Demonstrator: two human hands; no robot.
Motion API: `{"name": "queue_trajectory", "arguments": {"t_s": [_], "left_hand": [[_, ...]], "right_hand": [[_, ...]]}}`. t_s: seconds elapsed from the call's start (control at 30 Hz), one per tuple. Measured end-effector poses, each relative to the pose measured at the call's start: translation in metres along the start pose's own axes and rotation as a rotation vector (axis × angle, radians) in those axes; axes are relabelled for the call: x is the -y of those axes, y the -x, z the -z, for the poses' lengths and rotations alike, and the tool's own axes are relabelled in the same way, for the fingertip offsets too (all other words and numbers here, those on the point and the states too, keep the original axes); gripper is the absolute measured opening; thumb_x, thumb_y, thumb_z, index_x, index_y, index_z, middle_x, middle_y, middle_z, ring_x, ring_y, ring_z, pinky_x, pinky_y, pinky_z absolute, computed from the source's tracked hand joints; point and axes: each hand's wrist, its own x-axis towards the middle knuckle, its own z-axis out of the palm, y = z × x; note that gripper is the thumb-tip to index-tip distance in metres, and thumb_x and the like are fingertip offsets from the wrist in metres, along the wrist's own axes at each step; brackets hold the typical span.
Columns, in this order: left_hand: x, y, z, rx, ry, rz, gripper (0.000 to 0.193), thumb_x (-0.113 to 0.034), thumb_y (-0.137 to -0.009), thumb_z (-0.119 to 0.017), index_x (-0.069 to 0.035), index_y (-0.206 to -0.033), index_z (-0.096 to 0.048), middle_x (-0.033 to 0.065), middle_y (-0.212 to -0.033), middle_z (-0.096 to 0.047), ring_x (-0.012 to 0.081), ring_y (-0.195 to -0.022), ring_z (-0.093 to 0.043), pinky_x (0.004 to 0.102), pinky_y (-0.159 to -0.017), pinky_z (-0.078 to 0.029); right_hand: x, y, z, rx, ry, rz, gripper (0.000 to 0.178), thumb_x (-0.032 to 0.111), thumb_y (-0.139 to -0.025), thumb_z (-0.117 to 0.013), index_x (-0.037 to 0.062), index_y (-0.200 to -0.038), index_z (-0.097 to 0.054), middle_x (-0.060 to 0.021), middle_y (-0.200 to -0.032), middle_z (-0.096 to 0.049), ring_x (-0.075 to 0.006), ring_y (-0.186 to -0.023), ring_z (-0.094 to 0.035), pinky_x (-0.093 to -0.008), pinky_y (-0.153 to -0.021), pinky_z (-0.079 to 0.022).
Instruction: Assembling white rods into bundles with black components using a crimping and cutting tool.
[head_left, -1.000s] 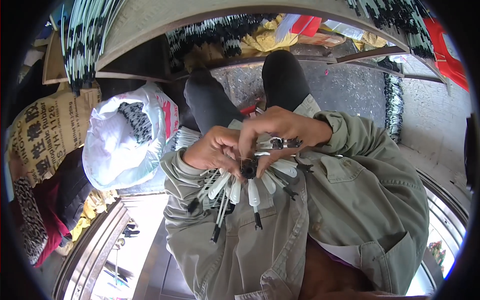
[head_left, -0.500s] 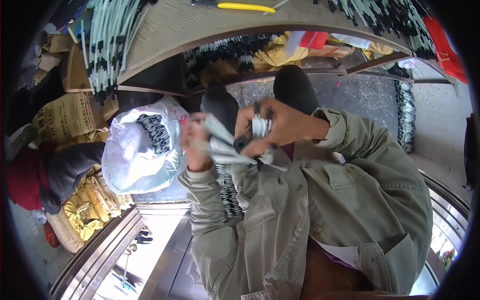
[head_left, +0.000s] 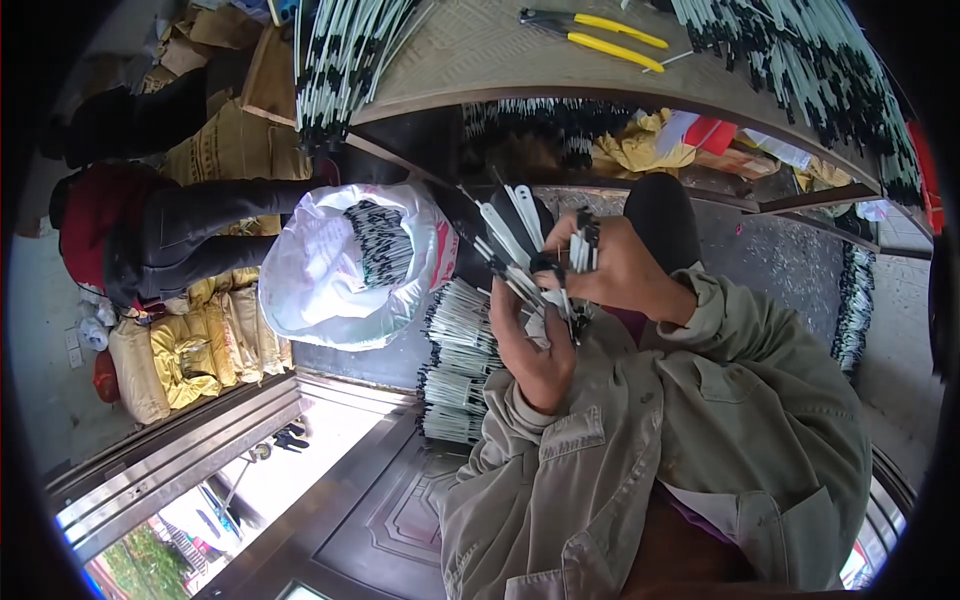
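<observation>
In front of my chest, both hands hold a fanned bunch of thin white plastic strips with black parts (head_left: 507, 232). Some strips have flat, rounded ends with a small hole. My left hand (head_left: 535, 355) is closed round the lower part of the bunch, thumb and fingers pointing up. My right hand (head_left: 625, 265) grips it from the right side, with a short cluster of black-and-white ends (head_left: 583, 245) poking out between its fingers. What the strips belong to is unclear. Stacked bundles of similar strips (head_left: 455, 355) lie just left of my left hand.
A white plastic bag (head_left: 300, 310) with a strip bundle inside stands to the left. Yellow-handled pliers (head_left: 610, 42) lie on the table (head_left: 460, 70) ahead, between heaps of strips (head_left: 345, 60). Another person (head_left: 110, 230) bends at the far left beside stacked sacks (head_left: 185, 345).
My left hand, blurred and left of the bunch before, is now under it and closer to my right hand. The strips have spread upward. My view has shifted, showing more of the pliers and the other person.
</observation>
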Motion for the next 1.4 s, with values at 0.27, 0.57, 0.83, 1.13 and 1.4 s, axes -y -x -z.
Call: {"name": "queue_trajectory", "arguments": {"t_s": [0.27,0.57,0.83,1.13,1.4], "left_hand": [[0.001,-0.006,0.002,0.381,0.224,0.095,0.047,-0.004,-0.089,-0.045,0.008,-0.131,-0.028,0.0178,-0.128,-0.043,0.0203,-0.111,-0.047,0.0298,-0.092,-0.037],[0.009,-0.008,-0.004,0.476,0.019,0.027,0.044,0.007,-0.081,-0.05,0.006,-0.122,-0.036,0.0268,-0.103,-0.056,0.0386,-0.087,-0.059,0.0368,-0.075,-0.047],[0.015,-0.005,-0.019,0.275,-0.01,-0.186,0.032,0.008,-0.081,-0.047,0.003,-0.112,-0.052,0.0175,-0.104,-0.06,0.0244,-0.089,-0.062,0.0297,-0.075,-0.047],[0.017,-0.009,-0.011,0.508,0.247,0.267,0.044,-0.004,-0.079,-0.063,0.005,-0.119,-0.046,0.0103,-0.105,-0.059,0.0142,-0.095,-0.055,0.0268,-0.084,-0.042],[0.009,-0.022,-0.007,0.391,0.453,0.317,0.032,-0.001,-0.072,-0.069,0.003,-0.102,-0.06,0.0051,-0.085,-0.064,0.0074,-0.075,-0.056,0.0215,-0.069,-0.046]], "right_hand": [[-0.014,0.024,0.01,0.021,-0.158,0.007,0.023,0.01,-0.067,-0.072,-0.0015,-0.079,-0.055,-0.008,-0.075,-0.061,-0.0109,-0.066,-0.057,-0.0244,-0.058,-0.044],[-0.009,0.029,0.025,0.006,-0.172,0.005,0.025,0.011,-0.07,-0.071,-0.0016,-0.085,-0.055,-0.0077,-0.079,-0.06,-0.0101,-0.071,-0.056,-0.0239,-0.061,-0.044],[-0.021,0.031,0.026,-0.04,-0.151,0.037,0.034,0.023,-0.071,-0.075,0.0003,-0.086,-0.054,-0.0028,-0.076,-0.054,-0.0075,-0.067,-0.049,-0.023,-0.058,-0.04],[-0.012,0.027,0.028,0.003,-0.389,-0.228,0.038,0.013,-0.068,-0.075,0.0034,-0.095,-0.05,-0.0014,-0.078,-0.051,-0.0069,-0.071,-0.047,-0.0225,-0.061,-0.039],[-0.008,0.025,0.036,0.135,-0.399,-0.115,0.043,0.019,-0.07,-0.074,0.0028,-0.1,-0.047,-0.0017,-0.082,-0.052,-0.0073,-0.079,-0.048,-0.0237,-0.071,-0.038]]}}
